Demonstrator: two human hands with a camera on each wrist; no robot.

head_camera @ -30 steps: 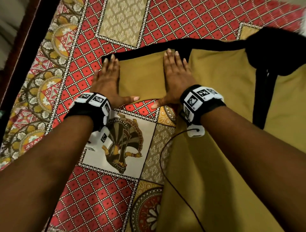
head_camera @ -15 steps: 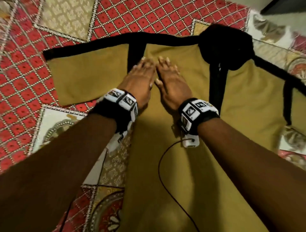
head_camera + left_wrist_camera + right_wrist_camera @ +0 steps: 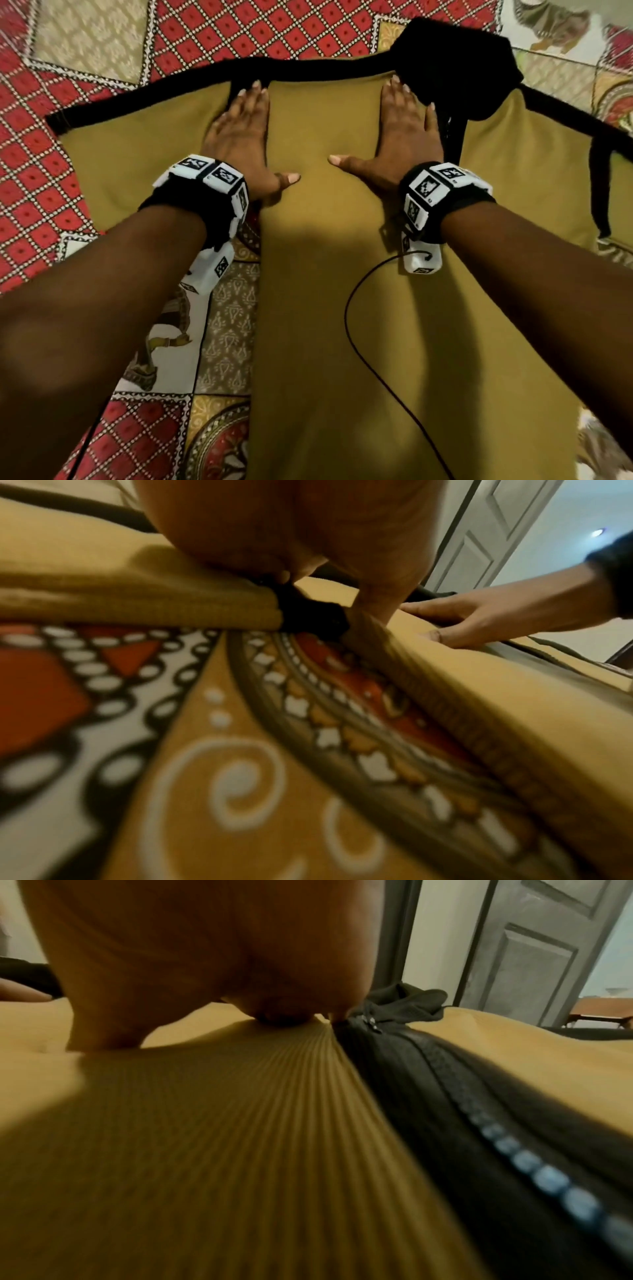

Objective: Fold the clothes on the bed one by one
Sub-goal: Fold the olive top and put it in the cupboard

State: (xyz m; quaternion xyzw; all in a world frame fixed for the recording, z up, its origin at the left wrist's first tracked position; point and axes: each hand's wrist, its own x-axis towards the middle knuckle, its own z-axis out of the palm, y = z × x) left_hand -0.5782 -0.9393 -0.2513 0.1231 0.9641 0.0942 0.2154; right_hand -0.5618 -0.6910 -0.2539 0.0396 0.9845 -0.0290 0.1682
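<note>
Mustard ribbed zip jacket under our flat left hand and right hand, fingers straight, gripping nothing, black hood beside, patterned bedsheet, cable across.

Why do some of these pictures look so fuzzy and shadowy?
Head view: mostly sharp, edges smeared; the forearms cast soft shadows on the mustard garment below the left hand and right hand. Left wrist view: the patterned bedspread up close is blurred and stretched. Right wrist view: the zipper is out of focus near the lens, and the palm throws a shadow.
</note>
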